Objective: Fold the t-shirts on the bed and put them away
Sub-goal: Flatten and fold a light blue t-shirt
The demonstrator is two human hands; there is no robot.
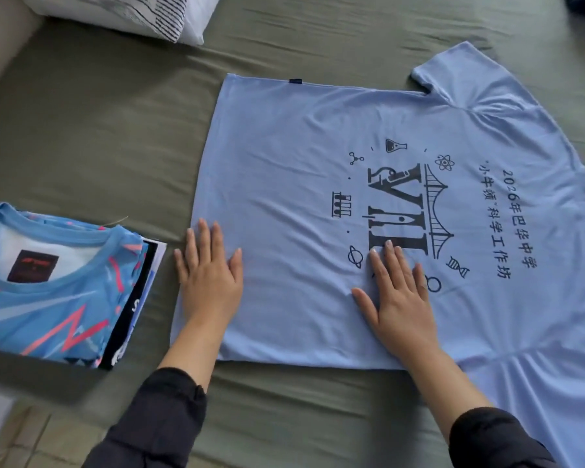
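- An olive-green sheet [115, 130] covers the bed, creased in long ridges; a strip of tiled floor [24, 434] shows at the lower left.
- A light blue t-shirt [301, 157] lies spread flat on the sheet, print side up, hem to the left and sleeves to the right. The dark print [412, 211] shows "VII" with a bridge, a flask, an atom and lines of characters.
- The left hand [208, 275] lies flat, fingers straight and apart, pressing on the shirt's hem edge near its lower left corner.
- The right hand [399, 298] lies flat too, fingers straight, pressing the cloth just below the print, fingertips touching it.
- Both arms wear dark sleeves [163, 417].
- A stack [58, 285] of folded shirts sits left of the blue one, apart from it, a patterned blue-and-pink shirt on top.
- A white pillow [129, 11] with dark stripes lies at the top left.
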